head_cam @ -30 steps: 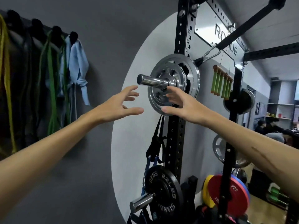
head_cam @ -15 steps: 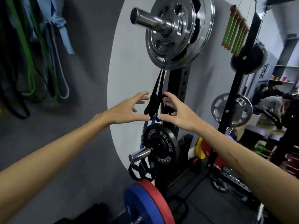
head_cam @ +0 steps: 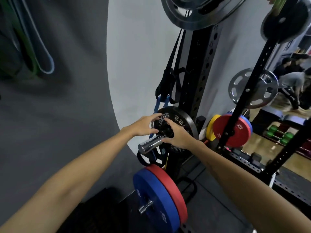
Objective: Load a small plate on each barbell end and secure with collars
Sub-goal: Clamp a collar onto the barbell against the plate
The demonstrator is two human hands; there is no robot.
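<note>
Behind both my hands stands the black rack upright (head_cam: 200, 78), its row of holes running up past a big silver plate (head_cam: 198, 12) at the top edge of view. Below my wrists, a blue bumper plate (head_cam: 151, 199) and a red bumper plate (head_cam: 170, 187) sit pressed together on a low peg. Off past my right forearm, a red 25 kg plate (head_cam: 235, 132) hangs on a second upright, with a silver spoked plate (head_cam: 252, 88) above it.

Directly under my fingers is the small black plate (head_cam: 176, 121), stamped 10 KGS and 22 LBS, sitting on a chrome storage peg (head_cam: 151, 144) that juts out toward me between my palms. My left hand (head_cam: 144, 126) is spread, fingertips laid on the upper left rim and face of that plate, thumb reaching below toward the peg. My right hand (head_cam: 178, 134) is likewise spread, fingers over the hub area, thumb resting by the peg's root. Neither hand has curled round the rim; I cannot tell whether either is bearing weight. Black straps (head_cam: 168, 84) dangle just above my left fingertips.
</note>
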